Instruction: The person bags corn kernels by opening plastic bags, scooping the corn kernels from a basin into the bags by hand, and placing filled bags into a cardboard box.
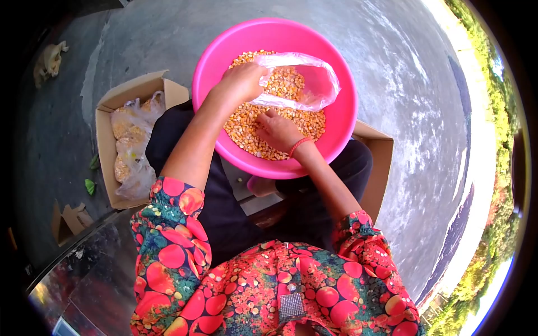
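Observation:
A bright pink basin (347, 112) sits across my knees with orange and white corn kernels (246, 133) in it. My left hand (244, 82) is closed on the near-left edge of a clear plastic bag (328, 84), which lies with its mouth open over the corn and has kernels inside. Just below the bag, my right hand (277, 132) has its fingertips in the loose corn; they are partly buried, so what they hold is hidden. A red bracelet circles that wrist.
To the left stands an open cardboard box (105, 151) holding plastic bags of corn (131, 134). Another box (381, 162) is by my right knee. A small carton (75, 220), a green leaf (89, 186) and an animal (51, 61) are on the floor at left.

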A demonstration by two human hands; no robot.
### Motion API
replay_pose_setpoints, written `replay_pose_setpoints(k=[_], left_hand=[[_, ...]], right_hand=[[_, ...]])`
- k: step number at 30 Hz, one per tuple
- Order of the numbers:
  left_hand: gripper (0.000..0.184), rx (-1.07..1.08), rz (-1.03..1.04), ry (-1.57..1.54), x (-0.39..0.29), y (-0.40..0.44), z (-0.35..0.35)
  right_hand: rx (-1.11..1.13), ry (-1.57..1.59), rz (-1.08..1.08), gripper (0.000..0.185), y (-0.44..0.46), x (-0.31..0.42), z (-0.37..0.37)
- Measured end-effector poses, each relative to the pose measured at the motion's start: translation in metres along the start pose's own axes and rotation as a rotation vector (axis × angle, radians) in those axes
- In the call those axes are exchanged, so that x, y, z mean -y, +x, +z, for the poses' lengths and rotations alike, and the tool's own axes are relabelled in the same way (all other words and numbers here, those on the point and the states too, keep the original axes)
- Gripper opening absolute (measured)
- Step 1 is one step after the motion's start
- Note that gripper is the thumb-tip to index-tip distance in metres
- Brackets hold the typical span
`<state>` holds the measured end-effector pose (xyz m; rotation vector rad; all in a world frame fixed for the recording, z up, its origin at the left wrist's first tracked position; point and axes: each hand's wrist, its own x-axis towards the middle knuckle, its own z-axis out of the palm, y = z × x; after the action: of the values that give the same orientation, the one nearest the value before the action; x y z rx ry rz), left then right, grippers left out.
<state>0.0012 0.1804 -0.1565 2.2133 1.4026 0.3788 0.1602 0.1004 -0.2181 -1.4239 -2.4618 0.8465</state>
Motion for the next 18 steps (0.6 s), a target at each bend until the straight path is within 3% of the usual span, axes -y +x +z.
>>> replay_pose_setpoints(k=[6, 11, 14, 18], left_hand=[[0.026, 0.042, -0.008, -0.016, 0.003, 0.007, 0.001], [0.025, 0.0, 0.003, -0.008, 0.005, 0.004, 0.001], [0.027, 0.034, -0.002, -0.004, 0.004, 0.006, -0.001], [0.029, 0.052, -0.004, 0.001, 0.003, 0.006, -0.001]], right_hand=[[0.272, -0.039, -0.012, 0.023, -0.005, 0.01, -0.001], [0.135, 0.242, -0.019, 0.022, -0.011, -0.011, -0.001], [0.248, 1.093, 0.39, 0.021, -0.018, 0.01, -0.034], [0.151, 1.39, 0.496, 0.022, -0.028, 0.017, -0.046]])
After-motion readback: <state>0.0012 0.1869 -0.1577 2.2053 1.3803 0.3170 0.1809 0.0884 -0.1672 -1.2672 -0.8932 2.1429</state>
